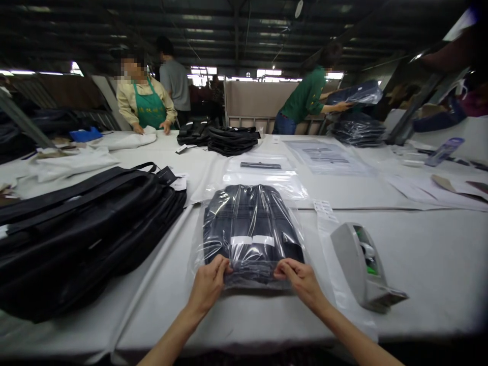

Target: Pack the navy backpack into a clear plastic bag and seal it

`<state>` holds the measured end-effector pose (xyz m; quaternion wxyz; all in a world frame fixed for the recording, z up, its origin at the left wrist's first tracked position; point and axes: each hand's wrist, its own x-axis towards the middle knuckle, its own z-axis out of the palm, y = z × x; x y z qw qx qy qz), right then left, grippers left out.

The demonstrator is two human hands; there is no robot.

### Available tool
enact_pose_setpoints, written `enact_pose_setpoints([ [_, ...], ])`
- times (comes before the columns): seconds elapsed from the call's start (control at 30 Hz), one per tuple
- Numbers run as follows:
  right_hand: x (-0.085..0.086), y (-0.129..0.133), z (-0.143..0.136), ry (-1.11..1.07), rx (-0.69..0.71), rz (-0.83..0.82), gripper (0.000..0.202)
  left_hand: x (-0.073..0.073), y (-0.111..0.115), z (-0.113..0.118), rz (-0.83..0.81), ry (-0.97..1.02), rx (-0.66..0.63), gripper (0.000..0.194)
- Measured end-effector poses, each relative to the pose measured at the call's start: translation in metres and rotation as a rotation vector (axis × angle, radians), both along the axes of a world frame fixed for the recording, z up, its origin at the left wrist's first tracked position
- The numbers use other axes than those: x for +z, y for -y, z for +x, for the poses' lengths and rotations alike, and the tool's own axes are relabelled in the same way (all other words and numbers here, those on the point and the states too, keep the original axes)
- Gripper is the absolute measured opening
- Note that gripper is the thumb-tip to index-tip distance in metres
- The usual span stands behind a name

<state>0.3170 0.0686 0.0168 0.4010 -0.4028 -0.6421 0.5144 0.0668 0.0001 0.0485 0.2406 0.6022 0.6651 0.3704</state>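
Note:
In front of me a dark backpack-like bag [249, 208] lies flat inside a clear plastic bag [244, 272], with two white labels showing through the film. My left hand [211, 277] pinches the plastic at its near left edge. At the near right edge, my right hand [299, 274] pinches the same plastic between thumb and fingers. Between the two hands the film is gathered into a folded band. A grey tape dispenser [353, 264] stands right of my right hand, on or beside a clear plastic sheet.
A large pile of black bags [84, 223] fills the table's left side. Behind the wrapped bag lie flat plastic bags [263, 175] and more black bags [232, 140]. Across the table are a person in a green apron [150, 104] and another in green [305, 99] holding a wrapped bag.

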Motion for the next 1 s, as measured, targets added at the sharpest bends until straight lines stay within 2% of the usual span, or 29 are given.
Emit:
enact_pose_setpoints([
  [0.1, 0.006, -0.006, -0.005, -0.022, -0.034, -0.1, 0.039, 0.008, -0.009, 0.002, -0.115, -0.098, 0.025, 0.035],
  [0.2, 0.01, -0.012, -0.009, -0.022, -0.049, -0.197, 0.042, 0.016, -0.015, 0.006, -0.152, -0.249, 0.067, 0.036],
  [0.33, 0.012, -0.019, -0.014, 0.173, -0.074, -0.17, 0.043, 0.022, -0.018, 0.016, -0.147, -0.446, 0.146, 0.022],
  [0.4, 0.013, -0.023, -0.016, 0.277, -0.087, -0.147, 0.04, 0.025, -0.019, 0.021, -0.172, -0.649, 0.106, 0.043],
  [0.5, 0.019, -0.029, -0.019, 0.358, -0.097, -0.161, 0.034, 0.027, -0.021, 0.024, -0.197, -1.085, -0.068, 0.08],
  [0.57, 0.025, -0.033, -0.022, 0.417, -0.099, -0.179, 0.032, 0.027, -0.023, 0.023, -0.164, -1.245, -0.212, 0.086],
  [0.67, 0.035, -0.037, -0.024, 0.472, -0.09, -0.236, 0.033, 0.028, -0.03, 0.023, -0.11, -1.303, -0.36, 0.08],
  [0.8, 0.038, -0.042, -0.027, 0.494, -0.069, -0.305, 0.033, 0.037, -0.038, 0.027, -0.115, -1.334, -0.464, 0.072],
  [0.9, 0.035, -0.048, -0.032, 0.493, -0.048, -0.366, 0.033, 0.046, -0.043, 0.031, -0.175, -1.307, -0.514, 0.072],
  [1.0, 0.045, -0.06, -0.029, 0.442, -0.007, -0.436, 0.04, 0.046, -0.049, 0.031, -0.204, -1.24, -0.536, 0.071],
])
